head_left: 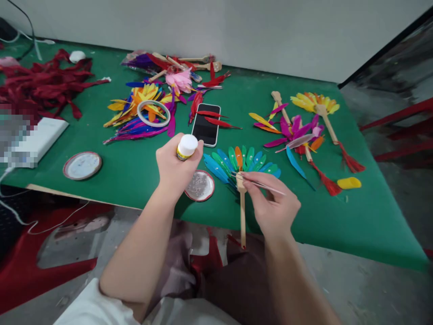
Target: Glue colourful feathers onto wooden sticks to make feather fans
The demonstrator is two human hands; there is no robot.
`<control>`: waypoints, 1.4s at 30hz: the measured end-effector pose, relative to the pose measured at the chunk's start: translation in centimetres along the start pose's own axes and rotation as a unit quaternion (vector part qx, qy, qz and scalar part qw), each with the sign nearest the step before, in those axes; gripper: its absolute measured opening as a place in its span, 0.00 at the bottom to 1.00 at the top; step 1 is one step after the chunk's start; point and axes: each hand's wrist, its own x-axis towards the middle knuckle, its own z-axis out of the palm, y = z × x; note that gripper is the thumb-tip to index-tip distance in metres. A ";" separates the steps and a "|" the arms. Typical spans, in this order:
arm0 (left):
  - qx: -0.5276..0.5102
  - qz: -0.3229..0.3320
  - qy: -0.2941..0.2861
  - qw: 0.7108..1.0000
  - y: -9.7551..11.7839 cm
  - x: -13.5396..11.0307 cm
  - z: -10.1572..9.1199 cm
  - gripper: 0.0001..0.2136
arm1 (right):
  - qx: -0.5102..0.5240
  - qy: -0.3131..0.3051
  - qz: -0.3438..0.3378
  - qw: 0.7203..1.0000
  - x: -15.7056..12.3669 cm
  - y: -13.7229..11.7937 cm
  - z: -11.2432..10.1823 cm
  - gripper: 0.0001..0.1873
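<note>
My left hand [176,164] is closed around a small bottle with a white cap [188,145] and a yellow label. Pinched in my right hand [272,198] are slim tweezers [267,187], their tips pointing left at the head of a feather fan [242,207]. This fan has a pale wooden handle that reaches over the table's front edge, and blue, green and one orange feather [238,157] spread behind it. Small pale dots show on several feathers. Below my left hand, a shallow lid [200,186] holds many tiny bright bits.
Loose feathers [147,97], a tape roll [154,113] and a phone [206,126] lie behind my left hand. A yellow feather fan [315,104] and a yellow cap [349,183] are at right. Left are dark red tassels [43,81], another lid [82,165] and a white box [43,137].
</note>
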 end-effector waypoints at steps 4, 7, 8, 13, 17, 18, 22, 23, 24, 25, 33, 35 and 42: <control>-0.023 -0.045 0.002 0.999 -1.1 0.8 0.0 0.12 | -0.016 -0.061 -0.029 0.998 -0.1 -1.2 1.7 0.05; -0.020 -0.044 0.003 0.999 -1.7 1.1 -0.2 0.11 | -0.032 -0.093 -0.017 0.995 0.0 -1.2 2.3 0.05; -0.014 -0.037 0.001 0.999 -1.8 1.2 -0.3 0.11 | -0.036 -0.103 -0.019 0.994 0.0 -1.1 2.4 0.04; 0.028 0.002 -0.015 0.999 -2.2 1.3 -0.4 0.13 | -0.036 -0.151 -0.051 0.987 0.2 -0.5 2.6 0.04; 0.039 0.013 -0.024 0.999 -2.1 1.2 -0.3 0.14 | -0.043 -0.149 -0.071 0.985 0.2 -0.2 2.8 0.05; 0.040 0.012 -0.027 0.999 -2.1 1.2 -0.2 0.14 | -0.050 -0.145 -0.071 0.986 0.2 -0.1 2.8 0.06; 0.042 0.006 -0.033 0.999 -2.1 1.2 -0.1 0.14 | -0.073 -0.136 -0.069 0.986 0.2 0.0 2.8 0.06; 0.041 0.004 -0.032 0.999 -2.2 1.3 -0.1 0.14 | -0.075 -0.135 -0.066 0.986 0.2 0.0 2.8 0.06; 0.038 0.002 -0.033 0.999 -2.2 1.3 0.0 0.14 | -0.076 -0.136 -0.062 0.986 0.2 0.0 2.8 0.06; 0.035 -0.001 -0.034 0.999 -2.2 1.3 0.0 0.13 | -0.076 -0.138 -0.059 0.986 0.2 0.0 2.8 0.06; 0.014 -0.010 -0.029 0.999 -2.1 1.3 -0.1 0.14 | -0.066 -0.155 -0.063 0.984 -0.1 0.4 3.5 0.05; 0.012 -0.006 -0.032 0.999 -2.1 1.3 0.0 0.14 | -0.066 -0.154 -0.069 0.983 -0.1 0.5 3.6 0.05; 0.017 -0.003 -0.036 0.999 -2.1 1.3 -0.1 0.13 | -0.071 -0.154 -0.076 0.983 0.0 0.4 3.7 0.05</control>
